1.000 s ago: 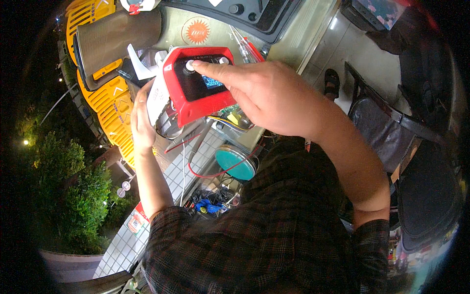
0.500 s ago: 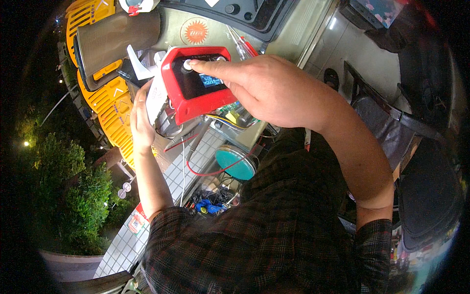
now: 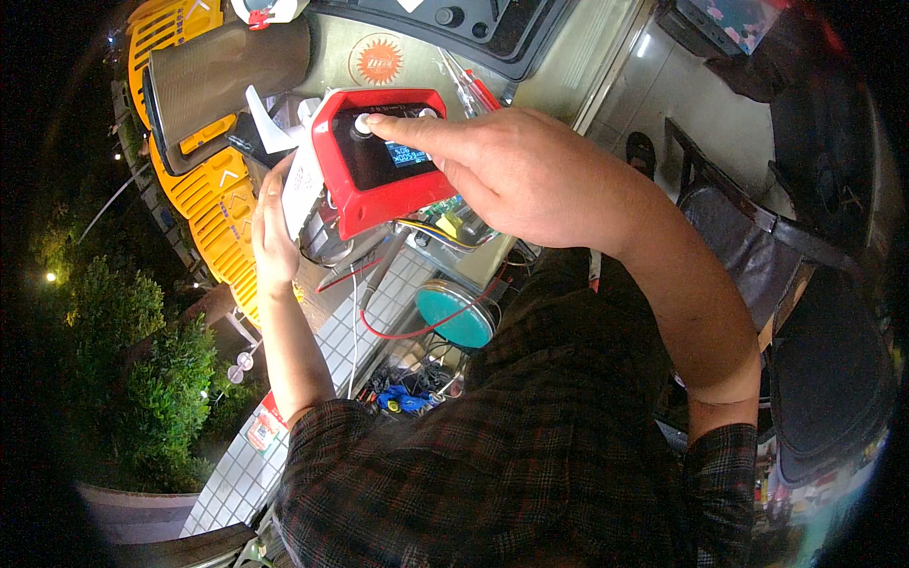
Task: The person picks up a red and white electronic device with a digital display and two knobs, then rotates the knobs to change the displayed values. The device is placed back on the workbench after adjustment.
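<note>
A small electronic device with a red-framed, glossy black front panel (image 3: pixel 374 171) and a white housing (image 3: pixel 303 185) is tilted up before me. Its panel carries a lit blue screen (image 3: pixel 407 154) and white knobs. My left hand (image 3: pixel 275 232) grips the housing's left side; the fingertips are partly hidden behind it. From the right, my right hand (image 3: pixel 525 175) reaches across the panel, its index finger stretched onto the upper left knob (image 3: pixel 362 125). The thumb lies below that finger, and the remaining fingers are hidden under the hand. Coloured wires (image 3: pixel 440 232) and circuit-board parts show beneath the device.
Behind the device lies a dark tray-like case (image 3: pixel 511 38); red-handled probes or tools (image 3: pixel 483 92) rest beside it. A round teal-topped container (image 3: pixel 454 314) stands nearer me, with a red cable (image 3: pixel 398 338) across it. Yellow barriers (image 3: pixel 222 237) line the left; a black chair (image 3: pixel 734 222) stands right.
Both hands and the device hold almost the same positions. The lit screen's display looks slightly different.
</note>
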Action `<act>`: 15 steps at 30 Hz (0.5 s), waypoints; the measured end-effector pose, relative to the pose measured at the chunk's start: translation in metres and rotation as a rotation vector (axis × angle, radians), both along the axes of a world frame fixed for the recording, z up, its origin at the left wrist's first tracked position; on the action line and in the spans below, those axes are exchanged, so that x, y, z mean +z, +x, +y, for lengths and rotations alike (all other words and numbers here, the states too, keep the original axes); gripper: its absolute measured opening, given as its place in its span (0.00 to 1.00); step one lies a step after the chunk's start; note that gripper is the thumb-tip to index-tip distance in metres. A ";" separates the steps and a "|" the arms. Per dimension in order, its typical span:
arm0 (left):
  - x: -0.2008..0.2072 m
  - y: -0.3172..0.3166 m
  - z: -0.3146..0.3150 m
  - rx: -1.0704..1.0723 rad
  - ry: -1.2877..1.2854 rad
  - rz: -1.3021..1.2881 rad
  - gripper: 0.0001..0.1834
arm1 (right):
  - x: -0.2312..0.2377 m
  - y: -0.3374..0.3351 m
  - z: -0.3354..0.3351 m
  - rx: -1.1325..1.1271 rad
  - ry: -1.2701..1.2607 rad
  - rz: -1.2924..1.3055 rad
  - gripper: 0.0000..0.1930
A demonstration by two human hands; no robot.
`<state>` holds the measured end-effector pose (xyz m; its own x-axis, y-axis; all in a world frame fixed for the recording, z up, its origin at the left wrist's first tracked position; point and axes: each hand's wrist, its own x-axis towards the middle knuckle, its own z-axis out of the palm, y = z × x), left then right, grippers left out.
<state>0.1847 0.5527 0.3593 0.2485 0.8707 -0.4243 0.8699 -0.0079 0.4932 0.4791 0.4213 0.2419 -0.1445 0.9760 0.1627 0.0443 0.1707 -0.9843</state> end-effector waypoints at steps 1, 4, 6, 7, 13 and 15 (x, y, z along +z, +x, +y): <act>0.000 0.000 0.000 -0.004 0.001 0.000 0.31 | 0.001 0.000 0.000 0.000 0.002 0.001 0.32; 0.000 0.000 0.000 -0.002 0.000 0.005 0.32 | 0.003 0.001 0.000 0.006 -0.008 -0.003 0.32; -0.001 0.000 0.000 -0.006 0.000 0.005 0.32 | 0.004 0.002 0.000 0.021 -0.035 -0.012 0.32; -0.001 0.000 0.000 -0.014 0.002 0.001 0.32 | 0.004 0.002 0.000 0.018 -0.035 0.003 0.31; 0.000 -0.001 0.000 -0.025 0.005 0.006 0.32 | -0.001 -0.008 -0.004 -0.075 -0.013 0.064 0.29; 0.000 -0.002 0.000 -0.024 0.006 0.009 0.32 | -0.005 -0.014 -0.003 -0.167 0.041 0.080 0.29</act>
